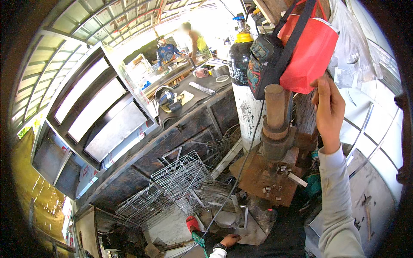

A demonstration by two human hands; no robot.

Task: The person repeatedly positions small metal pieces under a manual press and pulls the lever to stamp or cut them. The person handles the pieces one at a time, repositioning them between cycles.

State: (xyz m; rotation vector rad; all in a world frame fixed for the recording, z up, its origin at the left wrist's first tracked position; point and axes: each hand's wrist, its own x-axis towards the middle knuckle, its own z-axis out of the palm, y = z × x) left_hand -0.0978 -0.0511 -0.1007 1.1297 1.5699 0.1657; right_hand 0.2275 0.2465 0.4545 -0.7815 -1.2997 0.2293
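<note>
The right hand [329,112] was raised, its fingers bent and drawn fairly close together at the lower right corner of a red bag [304,53]; whether they touched it or had hold of something behind was impossible to tell. Left of and below those fingers stood a rusty post [274,109] on a brown metal plate [246,180], with small metal bits [266,190] and a pale bar [297,179] lying on it.

The left hand [231,240] was low down, fingers slightly curled at the edge of a grey sheet [251,232]; any grip there was hidden. Wire racks [183,172] lay above and to the left of these fingers. A black bag [261,58] and a gas cylinder [245,96] were left of the right fingers; a hammer [367,210] lay well below them, to the right.

As for progress, several loose bits already lay beside the post, which suggested some work done; none sat visibly between the fingers, and how much was left could not be judged.
</note>
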